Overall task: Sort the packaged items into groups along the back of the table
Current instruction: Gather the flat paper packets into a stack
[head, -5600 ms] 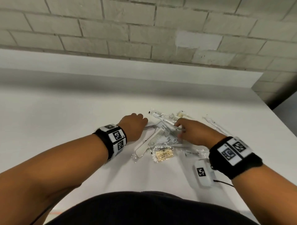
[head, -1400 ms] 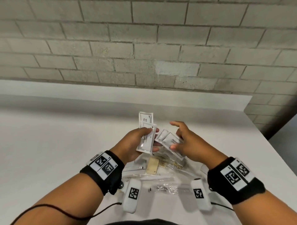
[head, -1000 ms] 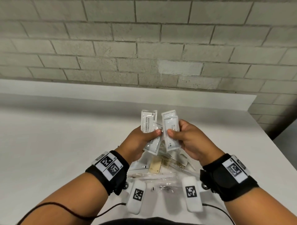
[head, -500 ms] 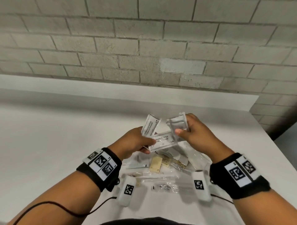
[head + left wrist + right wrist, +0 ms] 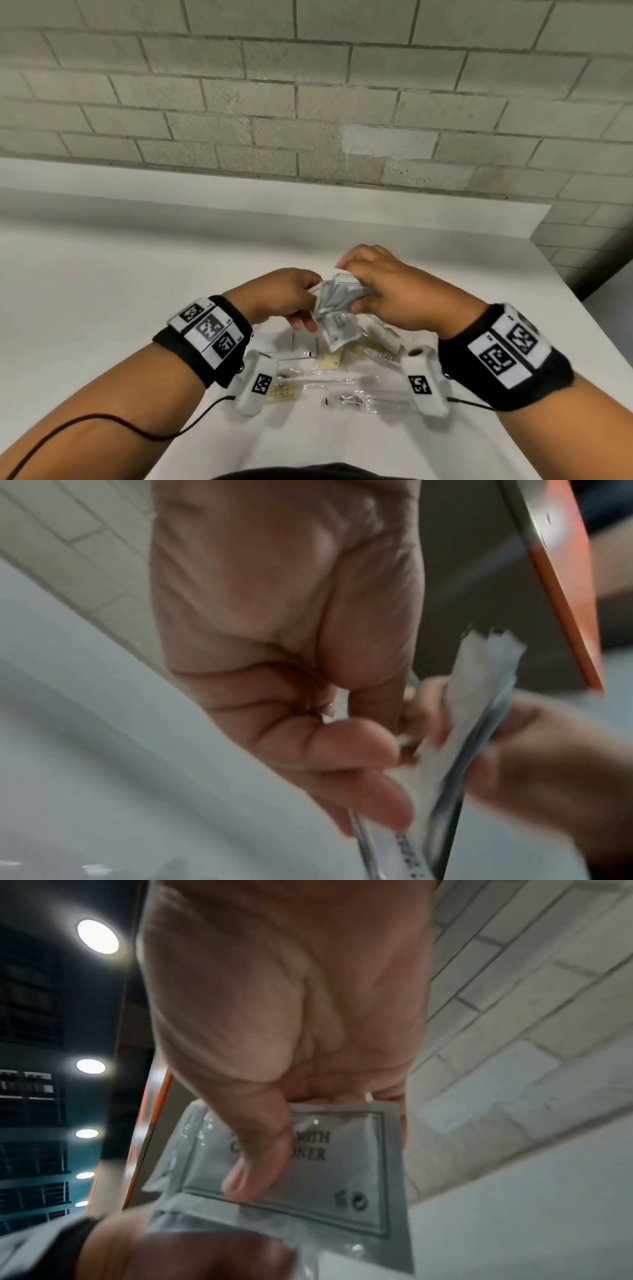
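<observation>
Both hands are up above the tabletop (image 5: 102, 291), knuckles nearly meeting — left hand (image 5: 284, 294) and right hand (image 5: 394, 294) each have a grip pinching the same sachets (image 5: 337, 308). They're white, dark-bordered, bunched and fanned between the hands, over the wrapped items (image 5: 346, 387) below.

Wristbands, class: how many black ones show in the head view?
2: left wristband on the left wrist, right wristband on the right wrist. None appears hidden.

Head view looks down over table (image 5: 102, 274); wrist views close along palms; all share sachets (image 5: 337, 308).
</observation>
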A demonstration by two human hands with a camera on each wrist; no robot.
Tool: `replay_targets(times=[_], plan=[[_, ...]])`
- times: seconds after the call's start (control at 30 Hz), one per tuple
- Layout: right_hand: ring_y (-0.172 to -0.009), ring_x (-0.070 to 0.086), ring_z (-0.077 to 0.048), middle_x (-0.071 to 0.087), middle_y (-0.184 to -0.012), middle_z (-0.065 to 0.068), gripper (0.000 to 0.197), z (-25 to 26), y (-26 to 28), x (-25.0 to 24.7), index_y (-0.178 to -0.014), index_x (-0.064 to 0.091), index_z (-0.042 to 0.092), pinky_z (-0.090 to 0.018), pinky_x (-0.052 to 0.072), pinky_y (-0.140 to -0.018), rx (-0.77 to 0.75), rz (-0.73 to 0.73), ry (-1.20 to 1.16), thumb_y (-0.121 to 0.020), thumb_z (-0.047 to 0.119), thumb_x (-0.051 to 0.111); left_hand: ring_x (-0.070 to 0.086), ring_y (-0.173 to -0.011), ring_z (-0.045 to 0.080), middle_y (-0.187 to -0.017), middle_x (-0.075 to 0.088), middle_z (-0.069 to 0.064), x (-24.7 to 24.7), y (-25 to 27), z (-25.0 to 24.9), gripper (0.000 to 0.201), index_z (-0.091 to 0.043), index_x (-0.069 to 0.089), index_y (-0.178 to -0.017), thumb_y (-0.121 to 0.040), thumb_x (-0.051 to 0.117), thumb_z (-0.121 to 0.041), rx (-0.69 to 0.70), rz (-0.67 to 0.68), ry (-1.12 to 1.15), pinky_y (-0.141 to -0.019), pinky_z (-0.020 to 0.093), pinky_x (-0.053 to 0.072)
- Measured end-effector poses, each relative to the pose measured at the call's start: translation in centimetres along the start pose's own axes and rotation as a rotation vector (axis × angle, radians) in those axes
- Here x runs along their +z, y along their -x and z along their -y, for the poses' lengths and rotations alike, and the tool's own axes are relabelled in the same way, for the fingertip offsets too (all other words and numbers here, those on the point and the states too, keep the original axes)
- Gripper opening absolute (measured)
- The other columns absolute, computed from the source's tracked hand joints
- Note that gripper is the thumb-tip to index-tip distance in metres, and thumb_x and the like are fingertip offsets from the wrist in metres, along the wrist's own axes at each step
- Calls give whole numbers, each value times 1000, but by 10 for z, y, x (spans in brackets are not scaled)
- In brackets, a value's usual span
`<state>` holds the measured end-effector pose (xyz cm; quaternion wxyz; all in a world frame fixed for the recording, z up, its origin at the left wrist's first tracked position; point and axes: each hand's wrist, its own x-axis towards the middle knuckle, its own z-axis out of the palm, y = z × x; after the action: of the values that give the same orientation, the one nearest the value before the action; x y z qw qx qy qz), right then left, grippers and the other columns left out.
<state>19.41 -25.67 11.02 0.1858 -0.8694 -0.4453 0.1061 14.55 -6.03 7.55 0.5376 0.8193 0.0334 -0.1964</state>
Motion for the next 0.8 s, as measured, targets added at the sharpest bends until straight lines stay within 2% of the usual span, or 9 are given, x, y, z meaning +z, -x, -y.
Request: replay_targets(times=[0.1, 0.23, 0.3, 0.4, 0.47, 0.53, 0.63, 0.7, 0.8], plan=[[-103, 56, -18, 57, -109, 3, 31, 0, -13, 12, -113, 48, 21, -39, 49, -92, 120, -45, -205, -87, 21, 65, 63, -49, 11, -68, 69, 9, -4, -5, -11, 16, -8, 62, -88, -94, 50, 1, 83, -120, 195, -43, 17, 47], [-106, 65, -24, 66, -114, -3, 41, -8, -16, 29, -123, 39, 19, -45, 52, -93, 305, -186, -847, -90, 14, 63, 55, -47, 9, -73, 62, 5, -8, -7, -7, 25, -9, 62, -91, -100, 46, -26, 138, -257, 538, -41, 17, 39], [-107, 65, -31, 66, -118, -11, 45, -7, -20, 35, -129, 38, 12, -52, 51, -94, 363, -226, -1198, -91, 7, 60, 59, -63, 17, -83, 64, 7, -2, -8, -5, 41, -10, 64, -96, -98, 40, -43, 173, -204, 653, -57, 26, 45], [-95, 69, -32, 69, -113, -13, 31, 6, -33, 42, -126, 47, 16, -47, 57, -73, 413, -279, -1302, -96, 16, 54, 62, -104, 38, -116, 63, 22, 18, -15, -6, 53, -4, 53, -129, -96, 45, -45, 230, -87, 768, -85, 44, 52], [-88, 71, -26, 75, -97, -7, 16, 17, -39, 44, -110, 60, 19, -40, 56, -72, 473, -391, -1422, -98, 18, 48, 63, -104, 38, -122, 60, 23, 32, -20, -10, 56, -4, 40, -137, -94, 55, -37, 171, -137, 839, -77, 42, 56], [-86, 71, -19, 76, -86, -2, 24, 24, -43, 47, -94, 66, 19, -36, 54, -74, 518, -478, -1519, -100, 24, 44, 67, -92, 30, -113, 65, 17, 41, -23, -16, 44, -8, 41, -131, -97, 52, -34, 120, -225, 864, -66, 36, 55], [-100, 68, -18, 74, -105, -3, 44, 26, -46, 54, -105, 68, 18, -34, 52, -86, 541, -456, -1476, -101, 45, 34, 67, -88, 28, -109, 66, 18, 42, -28, -20, 32, -12, 43, -127, -98, 51, -25, 109, -242, 930, -68, 36, 52], [-131, 50, -22, 58, -136, -1, 60, 22, -47, 59, -128, 59, 25, -41, 40, -106, 541, -370, -1300, -92, 65, 31, 68, -93, 33, -114, 65, 24, 38, -28, -21, 32, -10, 45, -126, -96, 52, -13, 97, -241, 893, -70, 39, 51], [-149, -5, -15, 0, -162, 8, 95, 7, -40, 55, -151, -3, 33, -51, 6, -120, 436, -275, -764, -79, 77, 41, 69, -65, 27, -88, 68, 18, 31, -26, -19, 37, -4, 43, -128, -91, 45, 0, 80, -242, 856, -46, 28, 51]])
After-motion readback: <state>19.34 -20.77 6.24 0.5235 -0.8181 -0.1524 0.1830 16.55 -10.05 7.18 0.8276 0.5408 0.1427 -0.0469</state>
